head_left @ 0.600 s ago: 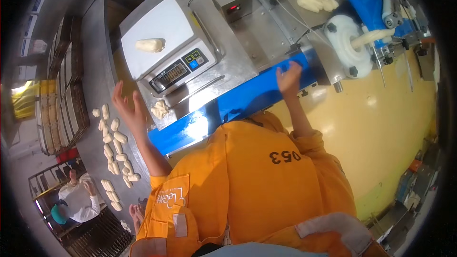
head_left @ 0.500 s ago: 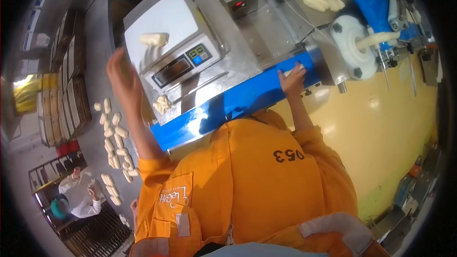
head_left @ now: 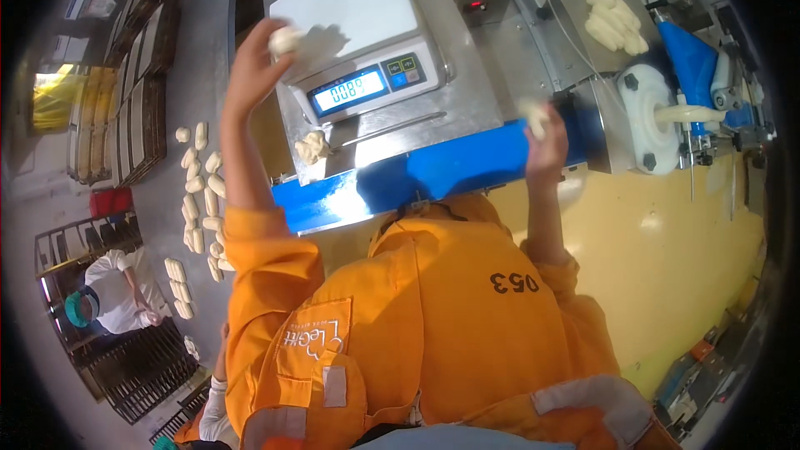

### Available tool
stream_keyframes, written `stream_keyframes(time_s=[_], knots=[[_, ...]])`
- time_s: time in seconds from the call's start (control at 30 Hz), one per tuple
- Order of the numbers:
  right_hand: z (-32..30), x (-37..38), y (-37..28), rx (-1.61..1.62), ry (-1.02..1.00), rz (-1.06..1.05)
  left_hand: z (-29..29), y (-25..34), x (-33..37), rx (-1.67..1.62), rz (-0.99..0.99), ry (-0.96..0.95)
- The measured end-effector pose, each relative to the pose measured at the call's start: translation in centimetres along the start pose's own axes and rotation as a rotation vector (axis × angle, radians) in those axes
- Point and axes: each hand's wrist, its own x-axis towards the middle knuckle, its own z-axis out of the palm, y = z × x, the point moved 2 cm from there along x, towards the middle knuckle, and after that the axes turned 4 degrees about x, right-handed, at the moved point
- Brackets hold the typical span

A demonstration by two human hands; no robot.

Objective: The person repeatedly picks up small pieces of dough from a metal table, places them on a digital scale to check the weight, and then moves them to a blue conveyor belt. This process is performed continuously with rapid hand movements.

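Observation:
My left hand (head_left: 252, 67) is closed around a pale dough piece (head_left: 285, 40), held over the front left part of a scale's white platform (head_left: 358, 4). The scale's display (head_left: 348, 92) is lit. My right hand (head_left: 547, 148) grips another dough piece (head_left: 536, 119), slightly blurred, above the right end of the blue conveyor belt (head_left: 450, 152). A lump of dough scraps (head_left: 312, 147) lies on the metal surface before the scale, beside a thin metal rod (head_left: 392, 128).
At right, a machine with a white round outlet (head_left: 646, 121) carries a dough strand (head_left: 690, 114); several dough pieces (head_left: 615, 23) rest on its top. More shaped pieces (head_left: 192, 208) lie on the steel table at left. Co-workers (head_left: 125, 292) are at lower left.
My left hand has moved onto the scale and taken hold of the dough piece lying there. My right hand has lifted its dough piece off the belt. The scale's display now shows lit.

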Motion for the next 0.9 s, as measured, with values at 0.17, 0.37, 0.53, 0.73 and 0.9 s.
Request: stream_keyframes(time_s=[0.17, 0.37, 0.53, 0.73, 0.9], knots=[[13.3, 3.5, -14.3, -0.031, -0.101, -0.678, -5.0, -3.7, -15.9, -0.581, -0.224, 0.583], [23.8, 0.5, -13.7, -0.489, -0.368, -0.914, -3.7, -6.1, -28.5, -1.442, -0.223, 0.887], [25.3, -12.2, -8.9, -0.299, -0.909, -0.714, 1.6, -9.2, -32.9, -1.331, -0.548, 1.040], [30.7, -13.6, -2.7, -0.863, -1.059, -0.745, 7.1, -9.2, -25.2, -1.524, -0.566, 0.639], [30.7, -11.9, -4.1, -0.505, -1.111, -0.442, 10.1, -7.9, -17.7, -1.474, -0.611, 0.560]])
